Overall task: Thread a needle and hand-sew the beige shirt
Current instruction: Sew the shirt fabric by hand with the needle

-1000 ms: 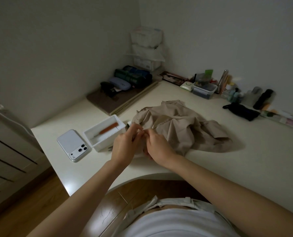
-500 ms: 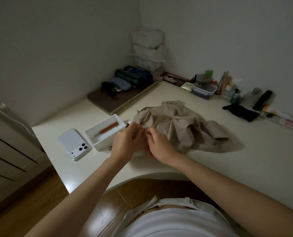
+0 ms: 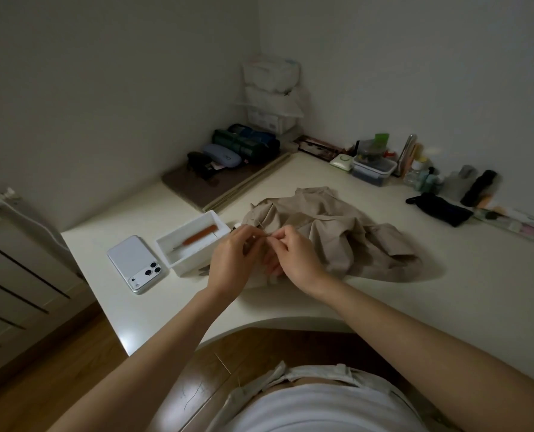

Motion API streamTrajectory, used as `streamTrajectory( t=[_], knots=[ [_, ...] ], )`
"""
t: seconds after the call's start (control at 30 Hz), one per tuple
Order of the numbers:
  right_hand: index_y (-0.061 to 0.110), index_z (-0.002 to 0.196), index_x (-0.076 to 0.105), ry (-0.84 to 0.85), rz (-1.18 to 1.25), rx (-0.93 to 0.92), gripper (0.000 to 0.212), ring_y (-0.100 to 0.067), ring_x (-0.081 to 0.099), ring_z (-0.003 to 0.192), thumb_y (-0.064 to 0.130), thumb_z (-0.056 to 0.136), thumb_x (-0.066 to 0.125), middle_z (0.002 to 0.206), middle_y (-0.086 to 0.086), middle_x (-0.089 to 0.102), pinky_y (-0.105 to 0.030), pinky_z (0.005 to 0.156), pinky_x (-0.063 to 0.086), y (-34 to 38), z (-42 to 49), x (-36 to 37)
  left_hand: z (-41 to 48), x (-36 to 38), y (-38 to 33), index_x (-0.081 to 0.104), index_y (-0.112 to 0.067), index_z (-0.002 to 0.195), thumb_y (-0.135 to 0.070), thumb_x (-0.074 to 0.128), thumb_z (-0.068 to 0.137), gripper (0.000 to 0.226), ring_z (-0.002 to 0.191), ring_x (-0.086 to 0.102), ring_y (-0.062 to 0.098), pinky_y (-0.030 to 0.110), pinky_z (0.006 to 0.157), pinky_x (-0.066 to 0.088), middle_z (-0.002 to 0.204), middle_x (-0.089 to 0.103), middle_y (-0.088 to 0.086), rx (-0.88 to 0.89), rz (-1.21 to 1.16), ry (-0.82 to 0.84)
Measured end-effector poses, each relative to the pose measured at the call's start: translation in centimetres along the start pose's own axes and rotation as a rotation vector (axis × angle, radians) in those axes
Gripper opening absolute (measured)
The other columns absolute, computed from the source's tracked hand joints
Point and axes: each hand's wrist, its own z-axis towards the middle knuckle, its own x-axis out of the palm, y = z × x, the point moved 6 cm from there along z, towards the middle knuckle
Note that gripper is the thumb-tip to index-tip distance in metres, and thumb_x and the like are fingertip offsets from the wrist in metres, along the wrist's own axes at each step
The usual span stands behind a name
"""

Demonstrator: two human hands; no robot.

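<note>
Left hand point(image 3: 231, 263), right hand point(image 3: 296, 260) tip to tip by beige shirt point(image 3: 337, 232) — fingers point(image 3: 253, 233) pinched, on what unclear

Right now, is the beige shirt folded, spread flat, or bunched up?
Bunched up: the beige shirt lies in a crumpled heap on the desk, deep creases throughout, no neat folds.

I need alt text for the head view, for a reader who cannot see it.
A person's left hand and right hand meet above a white desk, both pinching a thin object too small to identify. A crumpled beige shirt lies behind them; a white tray and a phone sit to their left.
</note>
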Motion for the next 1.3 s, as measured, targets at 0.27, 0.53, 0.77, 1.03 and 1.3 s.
streamTrajectory(
  t=[0.27,0.53,0.77,1.03,1.3],
  knots=[
    [0.012,0.117,0.051,0.105,-0.101,-0.062,0.021,-0.013,0.065,0.087,0.013,0.101,0.037,0.093,-0.002,0.067,-0.017,0.072,0.05,0.5,-0.5,0.5,-0.1,-0.1,1.5,0.067,-0.014,0.09,-0.018,0.06,0.092,0.008,0.071,0.059,0.004,0.014,0.063,0.046,0.078,0.063,-0.009,-0.193,-0.167,-0.06],
    [0.017,0.103,0.043,0.061,-0.025,-0.091,0.005,-0.003,0.065,0.077,0.017,0.099,0.046,0.083,0.004,0.065,-0.012,0.066,0.05,1.1,-0.2,0.4,-0.9,0.4,1.0,0.067,-0.011,0.096,-0.017,0.06,0.092,0.01,0.074,0.062,0.009,0.021,0.064,0.052,0.084,0.066,-0.003,-0.179,-0.302,-0.022],
    [0.015,0.096,0.049,0.074,-0.136,-0.126,0.008,-0.009,0.065,0.073,0.023,0.098,0.048,0.081,-0.002,0.066,-0.017,0.062,0.049,1.7,0.7,0.6,-1.1,0.7,2.1,0.072,-0.018,0.083,-0.02,0.058,0.093,0.017,0.083,0.065,0.023,0.036,0.078,0.052,0.082,0.071,0.006,-0.535,-0.61,0.048],
    [0.021,0.1,0.039,0.114,-0.439,-0.28,0.003,-0.014,0.064,0.078,0.023,0.101,0.04,0.09,-0.006,0.067,-0.023,0.065,0.052,3.3,0.7,1.8,-1.2,-0.5,2.0,0.067,-0.004,0.082,-0.013,0.054,0.095,0.02,0.06,0.067,0.011,0.019,0.054,0.053,0.069,0.069,0.007,-0.786,-0.993,0.105],
    [0.019,0.113,0.061,0.126,-0.475,-0.222,0.022,-0.011,0.059,0.09,0.029,0.098,0.048,0.107,0.0,0.062,-0.024,0.081,0.051,3.6,2.0,2.2,-0.1,-2.9,5.0,0.067,-0.013,0.081,-0.017,0.061,0.091,0.013,0.065,0.058,0.002,0.009,0.06,0.044,0.072,0.064,-0.005,-0.518,-0.425,0.125]
  ],
)
